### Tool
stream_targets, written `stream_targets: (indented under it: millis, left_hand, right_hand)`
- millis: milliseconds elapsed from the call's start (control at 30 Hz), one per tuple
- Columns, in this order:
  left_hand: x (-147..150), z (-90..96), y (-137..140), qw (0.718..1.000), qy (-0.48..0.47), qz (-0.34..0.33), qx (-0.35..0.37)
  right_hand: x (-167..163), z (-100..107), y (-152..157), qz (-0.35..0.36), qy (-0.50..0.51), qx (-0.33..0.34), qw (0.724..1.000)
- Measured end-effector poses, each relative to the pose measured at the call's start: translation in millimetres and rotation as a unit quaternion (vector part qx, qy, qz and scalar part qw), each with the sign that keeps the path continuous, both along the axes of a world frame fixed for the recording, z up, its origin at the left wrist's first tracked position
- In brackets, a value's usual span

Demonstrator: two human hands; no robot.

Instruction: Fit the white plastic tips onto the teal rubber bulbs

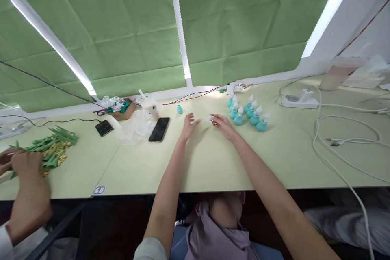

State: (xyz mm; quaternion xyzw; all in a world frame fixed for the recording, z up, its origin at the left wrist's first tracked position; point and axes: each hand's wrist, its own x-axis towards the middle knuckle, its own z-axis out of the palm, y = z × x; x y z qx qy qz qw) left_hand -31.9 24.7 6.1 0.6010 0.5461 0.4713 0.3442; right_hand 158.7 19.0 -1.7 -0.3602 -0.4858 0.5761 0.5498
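Fingers (pixel 215 120) of the right hand (pixel 224 126) pinch a small white piece (pixel 209 118) over the desk (pixel 210 166); the left hand (pixel 188 128) is loosely spread. The piece looks light, stiff, perhaps slippery: best gripped by its edge.

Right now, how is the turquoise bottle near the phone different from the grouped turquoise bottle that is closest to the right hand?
The lone bottle shows no white top; the grouped bottle has a pointed white top. The lone bottle is by itself, beyond the left hand; the grouped bottle has similar ones close by, near the right hand. Both are turquoise and on the table.
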Motion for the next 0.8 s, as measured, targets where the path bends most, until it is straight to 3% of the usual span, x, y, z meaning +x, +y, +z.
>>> stream_targets:
  millis: [133, 233, 367, 533, 667, 800]
  left_hand:
    - [-37, 13.8, 48, 0.971, 0.079, 0.226, 0.015]
    - [-50, 15.1, 77, 0.95, 0.129, 0.283, -0.004]
    - [-46, 4.0, 98, 0.956, 0.141, 0.256, -0.008]
    - [-32, -5.2, 103, 0.968, 0.141, 0.198, 0.057]
    - [-26, 1.4, 84, 0.966, 0.168, 0.175, 0.09]
    - [-19, 13.2, 44, 0.973, 0.212, 0.034, 0.087]
  right_hand:
    - [-2, 1, 2, 0.043, 0.069, -0.034, 0.996]
    - [-4, 2, 1, 0.102, 0.092, -0.051, 0.989]
    - [-5, 6, -5, 0.159, 0.087, -0.046, 0.982]
    - [-4, 10, -11, 0.207, 0.044, -0.012, 0.977]
    - [-6, 8, -8, 0.158, 0.009, 0.009, 0.987]
    - [-10, 3, 1, 0.052, -0.016, 0.034, 0.998]
